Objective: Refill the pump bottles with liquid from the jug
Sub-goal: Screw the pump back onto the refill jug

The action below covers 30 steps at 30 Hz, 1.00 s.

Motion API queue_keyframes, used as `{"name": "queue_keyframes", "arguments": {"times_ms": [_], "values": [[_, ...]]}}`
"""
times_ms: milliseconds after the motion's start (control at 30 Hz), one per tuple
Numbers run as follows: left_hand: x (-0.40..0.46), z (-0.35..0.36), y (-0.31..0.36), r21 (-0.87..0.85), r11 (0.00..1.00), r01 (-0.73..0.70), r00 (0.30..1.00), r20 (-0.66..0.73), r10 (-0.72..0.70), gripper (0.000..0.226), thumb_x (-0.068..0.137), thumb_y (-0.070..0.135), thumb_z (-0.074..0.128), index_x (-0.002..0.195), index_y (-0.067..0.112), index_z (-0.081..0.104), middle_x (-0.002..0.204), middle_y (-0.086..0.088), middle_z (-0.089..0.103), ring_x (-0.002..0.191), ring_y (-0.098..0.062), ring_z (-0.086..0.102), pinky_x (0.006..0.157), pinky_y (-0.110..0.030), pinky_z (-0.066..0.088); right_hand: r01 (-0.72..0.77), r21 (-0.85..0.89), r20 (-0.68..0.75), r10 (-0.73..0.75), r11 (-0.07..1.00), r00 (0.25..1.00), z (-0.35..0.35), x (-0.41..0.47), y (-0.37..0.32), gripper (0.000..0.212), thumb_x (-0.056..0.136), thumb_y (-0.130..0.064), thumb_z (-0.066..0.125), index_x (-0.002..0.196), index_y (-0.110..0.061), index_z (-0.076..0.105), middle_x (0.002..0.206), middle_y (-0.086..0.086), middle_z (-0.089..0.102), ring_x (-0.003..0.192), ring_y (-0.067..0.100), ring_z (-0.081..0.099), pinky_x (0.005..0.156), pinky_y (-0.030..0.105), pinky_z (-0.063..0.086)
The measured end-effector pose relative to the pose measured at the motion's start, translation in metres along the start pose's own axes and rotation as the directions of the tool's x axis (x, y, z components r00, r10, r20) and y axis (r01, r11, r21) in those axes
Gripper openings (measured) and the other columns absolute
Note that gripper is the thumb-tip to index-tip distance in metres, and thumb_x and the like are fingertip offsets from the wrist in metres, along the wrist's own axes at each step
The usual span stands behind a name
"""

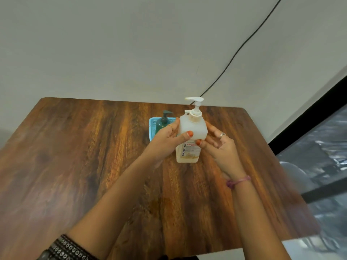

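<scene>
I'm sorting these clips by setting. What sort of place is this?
Likely an office or clinic room: a wooden table against a plain wall, a labelled white pump bottle and a blue basket.

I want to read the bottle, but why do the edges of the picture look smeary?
Head view: the right side beyond the brown wooden table is streaked with motion blur, and the wide lens bends the edges. The middle is sharper; the white square pump bottle shows blue lettering, partly covered by the left hand.
</scene>
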<state>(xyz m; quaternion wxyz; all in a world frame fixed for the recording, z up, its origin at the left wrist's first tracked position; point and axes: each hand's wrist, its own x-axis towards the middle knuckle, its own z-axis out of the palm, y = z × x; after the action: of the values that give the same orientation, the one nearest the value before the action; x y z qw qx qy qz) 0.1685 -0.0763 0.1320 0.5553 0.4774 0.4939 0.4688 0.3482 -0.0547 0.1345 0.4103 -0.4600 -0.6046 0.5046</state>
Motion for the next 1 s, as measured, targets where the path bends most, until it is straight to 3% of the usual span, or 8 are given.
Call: {"name": "queue_keyframes", "arguments": {"times_ms": [167,333,433,500,633,767,867,1000], "values": [[0.022,0.017,-0.004,0.073,0.997,0.009,0.998,-0.059,-0.004,0.072,0.085,0.038,0.068,0.148,0.023,0.036,0.136,0.010,0.057,0.121,-0.008,0.055,0.085,-0.017,0.049,-0.005,-0.043,-0.082,0.002,0.999,0.997,-0.015,0.008,0.007,0.057,0.084,-0.007,0.069,0.137,-0.017,0.050,0.112,-0.015,0.066,0.103,-0.002,0.064,0.077,0.018,0.055],[0.059,0.049,-0.004,0.122,0.992,0.026,0.997,-0.082,-0.016,0.072,0.083,0.038,0.070,0.146,0.022,0.039,0.136,0.008,0.057,0.121,-0.011,0.056,0.096,-0.028,0.049,-0.032,-0.039,-0.122,0.027,0.999,0.992,-0.051,0.031,0.020,0.055,0.085,-0.008,0.070,0.136,-0.016,0.051,0.121,-0.004,0.066,0.110,0.009,0.063,0.089,0.023,0.054],[0.088,0.081,-0.006,0.143,0.990,0.019,0.998,-0.054,-0.012,0.051,0.088,0.033,0.066,0.135,0.023,0.049,0.122,0.011,0.063,0.106,-0.005,0.060,0.085,-0.021,0.051,-0.037,-0.070,-0.129,0.028,0.997,0.991,-0.086,0.049,0.034,0.052,0.085,-0.012,0.070,0.133,-0.021,0.053,0.116,-0.013,0.067,0.106,0.003,0.064,0.086,0.019,0.054],[0.110,0.104,-0.013,0.163,0.986,0.035,0.997,-0.069,-0.024,0.049,0.088,0.034,0.066,0.134,0.024,0.050,0.124,0.008,0.063,0.110,-0.009,0.061,0.095,-0.033,0.052,-0.053,-0.112,-0.145,0.037,0.992,0.989,-0.111,0.061,0.043,0.050,0.086,-0.013,0.070,0.131,-0.027,0.053,0.114,-0.017,0.065,0.104,-0.002,0.062,0.082,0.014,0.054],[0.162,0.154,-0.028,0.199,0.978,0.062,0.996,-0.082,-0.047,0.052,0.086,0.034,0.068,0.134,0.019,0.052,0.128,0.003,0.062,0.114,-0.014,0.061,0.097,-0.034,0.051,-0.103,-0.115,-0.126,0.089,0.988,0.988,-0.173,0.093,0.067,0.053,0.087,-0.011,0.069,0.136,-0.023,0.052,0.124,-0.006,0.065,0.113,0.006,0.061,0.092,0.028,0.054],[0.214,0.193,-0.038,0.231,0.972,0.047,0.998,-0.058,-0.034,0.051,0.085,0.034,0.070,0.131,0.018,0.055,0.124,0.005,0.064,0.110,-0.013,0.062,0.093,-0.031,0.052,-0.152,-0.068,-0.102,0.144,0.986,0.984,-0.224,0.124,0.082,0.051,0.089,-0.013,0.067,0.137,-0.018,0.050,0.122,-0.005,0.065,0.108,0.000,0.062,0.078,0.012,0.053],[0.251,0.220,-0.046,0.230,0.968,0.100,0.993,-0.082,-0.083,0.059,0.085,0.034,0.070,0.139,0.018,0.048,0.128,0.003,0.060,0.109,-0.013,0.060,0.093,-0.033,0.052,-0.173,-0.041,-0.119,0.168,0.984,0.979,-0.257,0.151,0.099,0.048,0.089,-0.014,0.067,0.135,-0.018,0.053,0.118,-0.009,0.066,0.106,0.000,0.063,0.081,0.016,0.054],[0.297,0.247,-0.062,0.233,0.958,0.165,0.982,-0.125,-0.139,0.072,0.084,0.036,0.071,0.145,0.016,0.040,0.138,0.000,0.055,0.119,-0.020,0.056,0.098,-0.043,0.051,-0.213,-0.086,-0.093,0.205,0.973,0.974,-0.295,0.193,0.129,0.036,0.085,-0.031,0.070,0.120,-0.034,0.062,0.114,-0.016,0.068,0.109,0.005,0.063,0.095,0.034,0.053]]}}
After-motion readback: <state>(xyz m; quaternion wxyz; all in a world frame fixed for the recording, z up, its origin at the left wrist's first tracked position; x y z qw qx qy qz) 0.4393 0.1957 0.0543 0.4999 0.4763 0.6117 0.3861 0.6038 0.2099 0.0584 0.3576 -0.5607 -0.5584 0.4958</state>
